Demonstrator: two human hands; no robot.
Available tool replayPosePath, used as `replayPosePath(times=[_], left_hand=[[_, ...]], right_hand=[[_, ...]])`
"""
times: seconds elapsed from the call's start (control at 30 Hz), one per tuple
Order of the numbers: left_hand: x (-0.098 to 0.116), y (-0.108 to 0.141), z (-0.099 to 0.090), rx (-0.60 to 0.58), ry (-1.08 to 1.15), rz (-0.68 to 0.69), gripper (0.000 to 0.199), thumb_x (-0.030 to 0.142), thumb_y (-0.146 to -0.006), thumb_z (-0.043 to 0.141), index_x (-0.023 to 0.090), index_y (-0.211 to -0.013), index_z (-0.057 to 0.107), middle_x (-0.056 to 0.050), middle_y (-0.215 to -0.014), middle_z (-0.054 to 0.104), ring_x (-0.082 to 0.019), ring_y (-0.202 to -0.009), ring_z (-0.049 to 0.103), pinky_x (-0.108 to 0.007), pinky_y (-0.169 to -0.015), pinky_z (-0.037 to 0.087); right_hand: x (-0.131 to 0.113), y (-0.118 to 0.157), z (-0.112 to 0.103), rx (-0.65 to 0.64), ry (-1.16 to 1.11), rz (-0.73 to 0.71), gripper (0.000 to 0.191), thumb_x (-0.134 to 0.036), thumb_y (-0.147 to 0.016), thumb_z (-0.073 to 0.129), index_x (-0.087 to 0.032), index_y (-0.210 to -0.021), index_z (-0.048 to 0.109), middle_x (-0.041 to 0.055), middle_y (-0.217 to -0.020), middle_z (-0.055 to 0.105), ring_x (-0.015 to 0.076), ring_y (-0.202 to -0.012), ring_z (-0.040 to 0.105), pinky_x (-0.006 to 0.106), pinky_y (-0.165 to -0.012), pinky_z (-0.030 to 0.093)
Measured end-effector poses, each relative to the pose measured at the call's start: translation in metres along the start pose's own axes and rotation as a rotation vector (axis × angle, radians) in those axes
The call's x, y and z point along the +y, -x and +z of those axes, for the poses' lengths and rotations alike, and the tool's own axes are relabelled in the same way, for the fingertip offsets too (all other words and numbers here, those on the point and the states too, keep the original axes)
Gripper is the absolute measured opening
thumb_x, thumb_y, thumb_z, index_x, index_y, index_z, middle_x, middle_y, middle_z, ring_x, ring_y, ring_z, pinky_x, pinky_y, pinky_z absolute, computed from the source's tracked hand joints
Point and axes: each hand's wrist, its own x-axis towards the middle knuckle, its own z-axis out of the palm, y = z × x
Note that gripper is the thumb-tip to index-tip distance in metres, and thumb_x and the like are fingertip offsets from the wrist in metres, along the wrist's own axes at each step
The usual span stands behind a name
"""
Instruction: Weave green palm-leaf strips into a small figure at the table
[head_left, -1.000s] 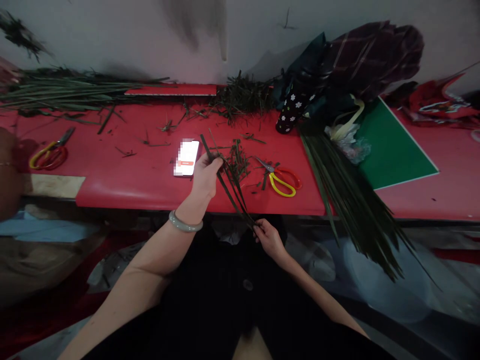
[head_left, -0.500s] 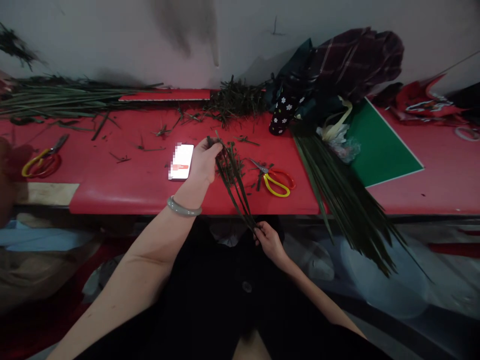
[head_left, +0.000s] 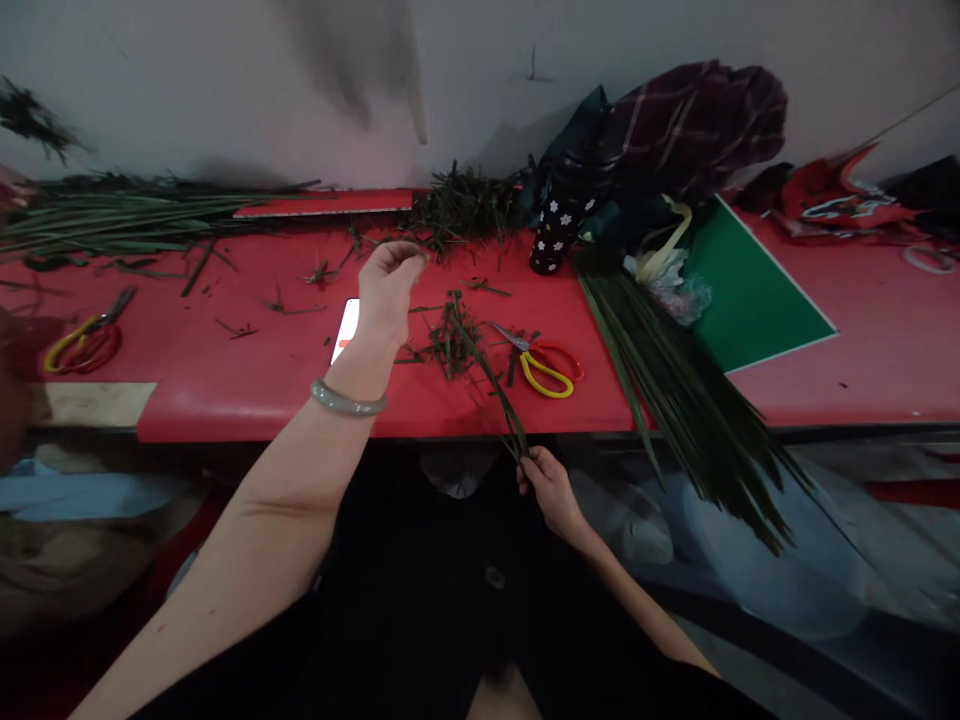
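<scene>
Two bare hands were busy at a red table [head_left: 247, 400], so here's how it looked. Right hand [head_left: 551, 490] was just off the front edge, thumb and fingers pinched tight on the lower end of a few dark green leaf strips [head_left: 493, 378]. Those ran up and to the left from the fingers, over the table edge, with the upper ends above a loose pile of clippings [head_left: 448, 345].

Left hand [head_left: 390, 285] was further in over the table, wearing a grey bangle [head_left: 349, 402] on the wrist. Its fingers were curled in toward the thumb, so a narrow grip, but honestly I couldn't tell if the tips met or had some thin bit between them. A phone [head_left: 344, 328] with a lit screen lay next to that wrist, partly covered by it.

Scissors with red and yellow handles [head_left: 546, 365] were lying just right of the clippings, blades pointing back toward them. Another similar pair [head_left: 86, 340] sat way over on the left. On the right, a big leaf bundle [head_left: 675, 400] hung over the front edge, beside a green board [head_left: 757, 300]. A black flowered flask [head_left: 556, 220] stood behind the bundle's upper end, and long green stalks [head_left: 135, 220] were heaped at the back left.
</scene>
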Motion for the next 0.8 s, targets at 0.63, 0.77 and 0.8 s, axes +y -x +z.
replayPosePath(times=[0.63,0.77,0.8], left_hand=[[-0.03,0.136,-0.035,-0.568,-0.237,-0.329,0.019,0.027,-0.065,0.065,0.016,-0.081,0.063,-0.004,-0.078,0.064,-0.013,-0.07,0.057,-0.027,-0.068,0.045],[-0.02,0.131,-0.03,-0.57,-0.178,-0.261,0.021,0.024,-0.063,0.068,0.016,-0.081,0.063,-0.005,-0.081,0.063,-0.013,-0.072,0.056,-0.027,-0.069,0.045],[-0.018,0.13,-0.028,-0.559,-0.157,-0.242,0.02,0.023,-0.062,0.068,0.016,-0.08,0.062,-0.005,-0.079,0.062,-0.013,-0.071,0.056,-0.027,-0.069,0.045]], right_hand=[[-0.127,-0.038,0.059,0.129,-0.212,-0.491,0.014,-0.035,-0.08,0.046,-0.022,-0.085,0.044,-0.003,-0.063,0.055,0.011,-0.06,0.056,0.028,-0.065,0.048],[-0.15,-0.034,0.07,0.075,-0.228,-0.57,0.013,-0.035,-0.081,0.045,-0.023,-0.087,0.044,-0.0008,-0.074,0.058,0.0133,-0.075,0.061,0.031,-0.072,0.049],[-0.154,-0.034,0.072,0.07,-0.22,-0.58,0.014,-0.035,-0.081,0.045,-0.023,-0.087,0.043,-0.0003,-0.076,0.059,0.0137,-0.078,0.061,0.031,-0.073,0.049]])
